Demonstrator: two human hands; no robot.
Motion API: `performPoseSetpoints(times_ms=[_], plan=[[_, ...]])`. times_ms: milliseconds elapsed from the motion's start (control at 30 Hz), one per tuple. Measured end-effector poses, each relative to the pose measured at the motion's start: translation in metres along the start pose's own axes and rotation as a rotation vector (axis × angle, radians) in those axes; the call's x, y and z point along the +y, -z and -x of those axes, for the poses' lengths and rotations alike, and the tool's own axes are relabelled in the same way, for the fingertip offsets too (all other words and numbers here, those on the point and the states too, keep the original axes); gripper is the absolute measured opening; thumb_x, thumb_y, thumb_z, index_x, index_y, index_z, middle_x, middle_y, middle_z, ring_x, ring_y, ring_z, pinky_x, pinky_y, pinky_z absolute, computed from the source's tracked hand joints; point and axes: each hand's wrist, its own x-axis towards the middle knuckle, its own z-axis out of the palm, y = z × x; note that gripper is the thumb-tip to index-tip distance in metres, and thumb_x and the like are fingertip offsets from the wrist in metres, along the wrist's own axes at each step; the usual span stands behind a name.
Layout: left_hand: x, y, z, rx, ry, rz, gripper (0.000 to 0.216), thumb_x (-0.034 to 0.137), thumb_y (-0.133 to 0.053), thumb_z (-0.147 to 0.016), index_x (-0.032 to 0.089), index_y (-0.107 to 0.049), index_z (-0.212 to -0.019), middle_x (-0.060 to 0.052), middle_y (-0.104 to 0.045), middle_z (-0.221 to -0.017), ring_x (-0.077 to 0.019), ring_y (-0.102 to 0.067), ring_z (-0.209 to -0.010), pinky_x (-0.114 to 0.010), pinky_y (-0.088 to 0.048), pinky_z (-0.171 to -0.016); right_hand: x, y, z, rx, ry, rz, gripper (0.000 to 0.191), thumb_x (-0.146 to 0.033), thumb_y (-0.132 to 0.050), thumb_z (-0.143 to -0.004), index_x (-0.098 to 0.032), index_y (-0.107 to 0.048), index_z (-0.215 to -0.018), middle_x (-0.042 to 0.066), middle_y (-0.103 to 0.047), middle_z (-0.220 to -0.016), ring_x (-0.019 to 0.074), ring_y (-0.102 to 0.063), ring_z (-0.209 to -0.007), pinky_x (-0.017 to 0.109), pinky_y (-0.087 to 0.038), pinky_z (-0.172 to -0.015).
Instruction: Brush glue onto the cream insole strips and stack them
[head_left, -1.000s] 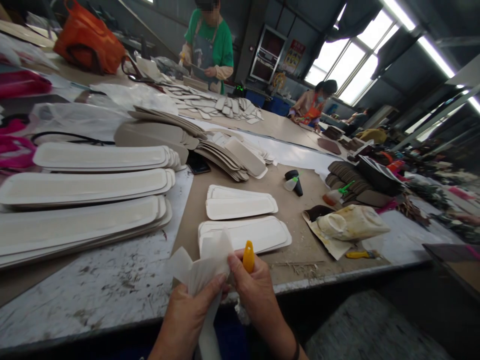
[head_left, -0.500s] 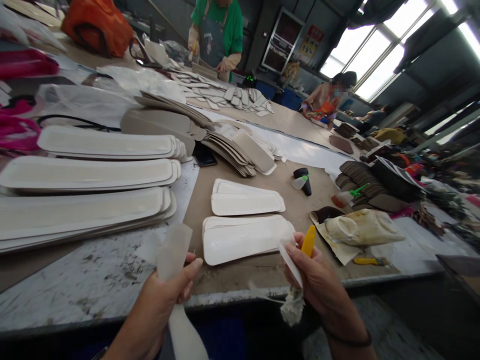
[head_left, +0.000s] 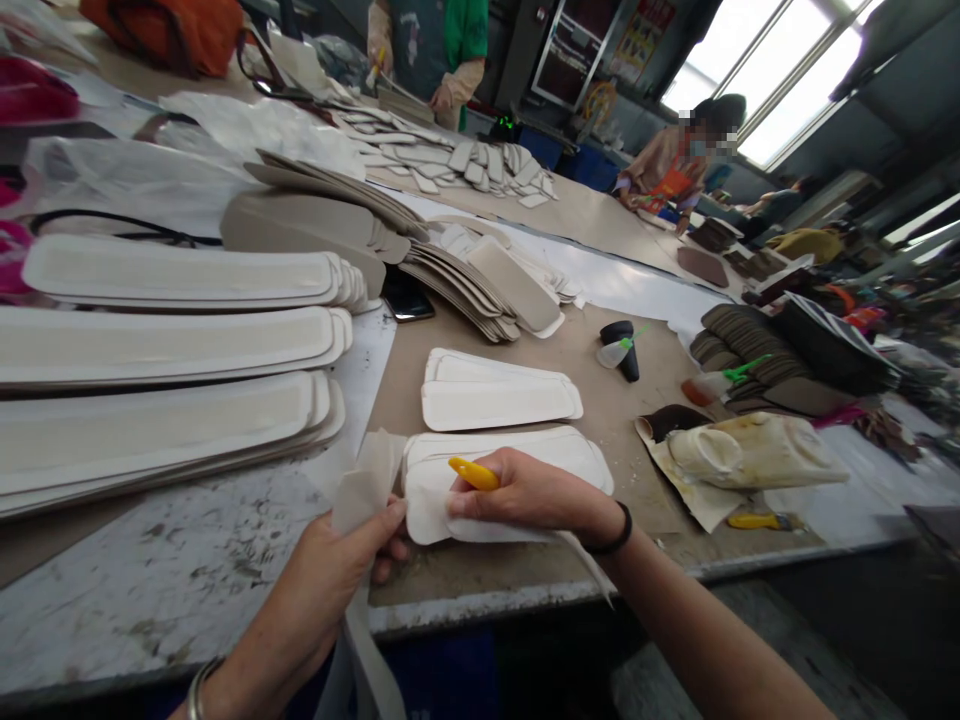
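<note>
A yellow tool (head_left: 474, 473) is clamped in the right hand (head_left: 536, 495), which rests on the nearest white pads (head_left: 581, 455) by the table (head_left: 187, 580) edge. Just beside it, the left hand (head_left: 337, 575) pinches a pale strip (head_left: 361, 488). 3 long stacks (head_left: 172, 350) lie to the left.

left hand (head_left: 352, 560) near the front, thumb and fingers pinched together, right hand (head_left: 525, 493) just beside it, knuckles up, curled closed
</note>
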Motion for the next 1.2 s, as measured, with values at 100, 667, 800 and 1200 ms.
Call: performPoseSetpoints(times_ms=[100,667,800,1200], plan=[[0.001,0.001,0.0,-0.005,-0.021,-0.034,0.036,0.051,-0.065,-0.061,0.015,-0.06,-0.061,0.003,-0.055,-0.049,-0.0104,-0.044,-0.046,-0.023,-0.034,-0.048,-0.004,0.004,-0.001,-0.092,0.024,-0.073,0.022,-0.033,-0.057,-0.082,-0.012,-0.063,-0.08,-0.005,-0.048,-0.066,0.0082,-0.039,-0.059,0.02,-0.033,-0.056],[0.0,-0.003,-0.005,0.08,-0.023,-0.101,0.037,0.051,-0.067,-0.057,0.015,-0.062,-0.063,-0.002,-0.062,-0.048,-0.0161,-0.054,-0.048,-0.028,-0.043,-0.051,-0.015,-0.003,-0.014,0.137,-0.142,0.878,0.021,-0.032,-0.05,-0.087,-0.017,-0.064,-0.082,0.005,-0.064,-0.075,0.016,-0.055,-0.066,0.025,-0.025,-0.052],[0.003,-0.005,-0.005,0.11,-0.017,-0.063,0.033,0.047,-0.068,-0.055,0.016,-0.062,-0.062,-0.002,-0.062,-0.047,-0.0168,-0.055,-0.047,-0.028,-0.044,-0.049,-0.013,0.0,-0.01,0.186,-0.141,0.811,0.023,-0.031,-0.047,-0.089,-0.016,-0.063,-0.08,0.004,-0.063,-0.073,0.0144,-0.053,-0.063,0.024,-0.028,-0.054],[0.003,-0.008,-0.009,0.077,-0.032,-0.074,0.04,0.053,-0.07,-0.058,0.015,-0.059,-0.065,0.002,-0.057,-0.046,-0.0128,-0.049,-0.046,-0.025,-0.039,-0.049,-0.007,-0.002,-0.013,0.221,-0.16,0.966,0.025,-0.037,-0.047,-0.091,-0.018,-0.064,-0.085,0.007,-0.068,-0.079,0.0205,-0.061,-0.071,0.026,-0.029,-0.054]])
